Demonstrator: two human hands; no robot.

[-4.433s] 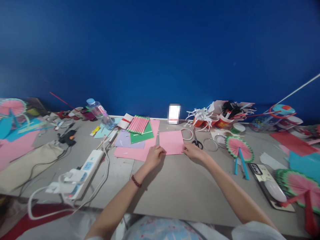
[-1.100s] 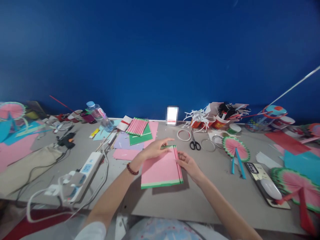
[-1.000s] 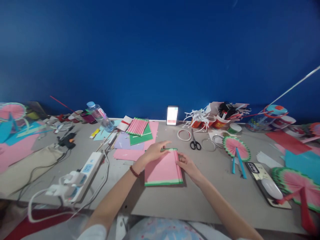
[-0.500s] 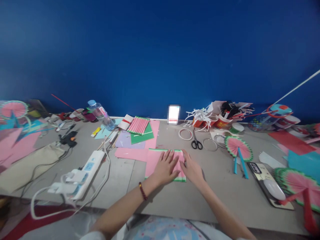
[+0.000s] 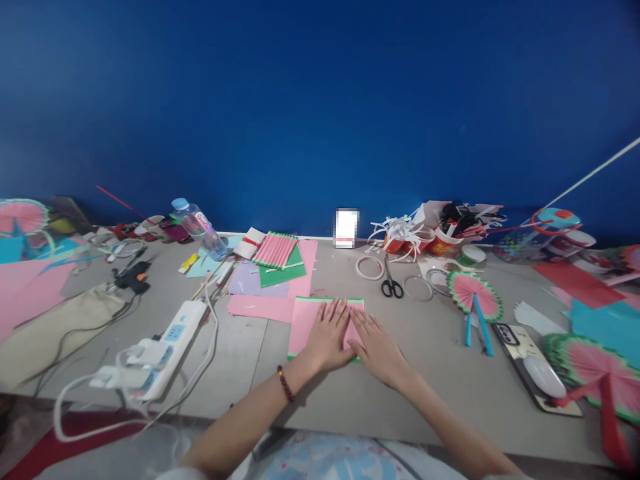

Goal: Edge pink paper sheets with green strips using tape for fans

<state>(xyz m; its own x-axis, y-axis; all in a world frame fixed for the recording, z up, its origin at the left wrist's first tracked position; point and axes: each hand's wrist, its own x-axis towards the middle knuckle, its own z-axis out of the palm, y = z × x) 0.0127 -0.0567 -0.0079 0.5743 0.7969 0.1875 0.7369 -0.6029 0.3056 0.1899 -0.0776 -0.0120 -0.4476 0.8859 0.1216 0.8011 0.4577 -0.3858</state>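
A pink sheet of paper [image 5: 303, 329] with green strips along its far and near edges lies flat on the table in front of me. My left hand [image 5: 327, 339] rests on it, palm down, fingers stretched toward the far edge. Beside it my right hand [image 5: 376, 347] lies flat over the sheet's right part, its thumb close to my left thumb. Both hands press on the paper without gripping it. The sheet's right edge is mostly hidden under my right hand.
Behind the sheet are a pleated pink paper stack [image 5: 275, 250], green paper [image 5: 295, 270], scissors [image 5: 392, 287] and tape rolls [image 5: 370, 268]. A power strip [image 5: 175, 340] stands left. Right are a paper fan [image 5: 475, 293], a phone [image 5: 510, 343] and a mouse [image 5: 545, 377].
My right hand has moved from the sheet's right edge leftward onto the paper, its fingers now flat beside my left hand. My left hand stays nearly in place.
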